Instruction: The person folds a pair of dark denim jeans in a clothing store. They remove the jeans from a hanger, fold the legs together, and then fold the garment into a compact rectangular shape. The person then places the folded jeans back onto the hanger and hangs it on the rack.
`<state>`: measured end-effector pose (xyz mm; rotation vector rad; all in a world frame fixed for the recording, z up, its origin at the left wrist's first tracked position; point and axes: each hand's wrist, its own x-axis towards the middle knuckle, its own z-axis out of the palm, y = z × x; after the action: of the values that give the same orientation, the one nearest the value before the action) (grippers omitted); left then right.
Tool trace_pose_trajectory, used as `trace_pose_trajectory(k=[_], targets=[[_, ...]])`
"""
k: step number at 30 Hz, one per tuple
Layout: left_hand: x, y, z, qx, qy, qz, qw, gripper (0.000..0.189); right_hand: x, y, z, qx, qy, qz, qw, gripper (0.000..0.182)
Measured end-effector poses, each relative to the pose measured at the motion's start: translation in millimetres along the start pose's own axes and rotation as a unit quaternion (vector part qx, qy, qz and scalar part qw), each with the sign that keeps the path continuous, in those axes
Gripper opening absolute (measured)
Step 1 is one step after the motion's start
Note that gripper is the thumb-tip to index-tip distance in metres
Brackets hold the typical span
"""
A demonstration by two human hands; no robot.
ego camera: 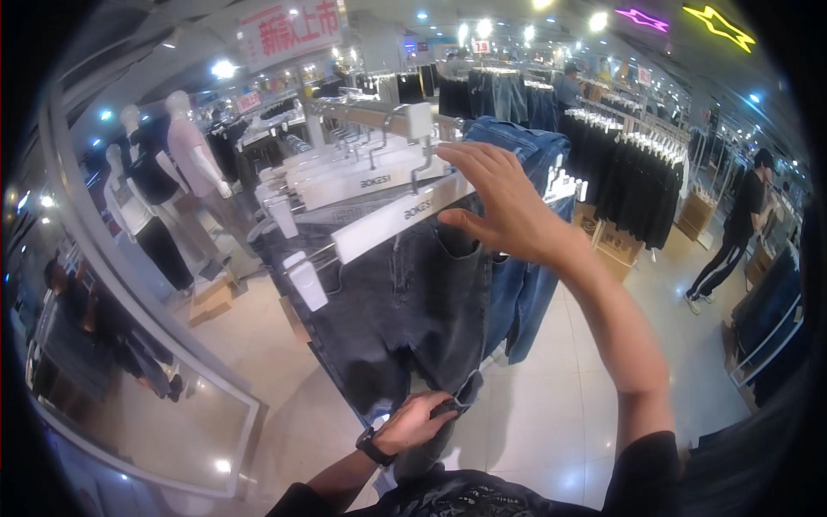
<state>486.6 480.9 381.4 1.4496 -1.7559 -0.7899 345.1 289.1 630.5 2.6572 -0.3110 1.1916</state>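
A pair of dark grey jeans [439, 291] hangs from a white clip hanger [387, 229] at the front of a rack. My left hand [417, 420], with a black watch on its wrist, grips a lower part of the dark jeans near a turned-up leg end. My right hand [484, 194] is raised at the right end of the hanger, its thumb and fingers apart; whether it touches the hanger cannot be told. Behind hang more white hangers [362, 181]. Blue jeans [517, 136] lie over the rack, just behind my right hand.
A white-framed mirror [249, 413] leans at the left, with reflections in it. Dressed mannequins [194, 142] stand beyond it. Racks of black trousers [636, 187] and cardboard boxes [614, 245] are at the right. A person in black [743, 213] stands at the far right.
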Motion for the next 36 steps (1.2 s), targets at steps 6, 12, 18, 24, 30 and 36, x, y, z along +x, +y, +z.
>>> trace_pose_trajectory(k=[6, 12, 18, 24, 30, 36], targets=[[-10, -7, -13, 0.001, -0.032, -0.012, 0.999, 0.026, 30, 12, 21, 0.113, -0.143, 0.026, 0.983, 0.027], [-8, -13, -15, 0.008, -0.053, 0.005, 0.999, 0.026, 27, -8, 0, 0.194, -0.079, 0.155, 0.966, 0.024], [1, -19, -6, 0.019, -0.010, 0.086, 0.996, 0.027, -38, 1, -22, 0.164, 0.039, 0.222, 0.960, 0.035], [31, -1, -9, -0.026, 0.008, 0.122, 0.992, 0.021, -222, -17, 7, 0.175, 0.023, 0.396, 0.901, 0.020], [61, 31, -15, -0.028, -0.024, 0.133, 0.990, 0.016, -362, -85, 14, 0.261, 0.029, 0.631, 0.730, 0.018], [80, 49, -6, -0.008, -0.086, 0.137, 0.987, 0.016, -411, -124, 7, 0.220, 0.066, 0.648, 0.726, 0.017]])
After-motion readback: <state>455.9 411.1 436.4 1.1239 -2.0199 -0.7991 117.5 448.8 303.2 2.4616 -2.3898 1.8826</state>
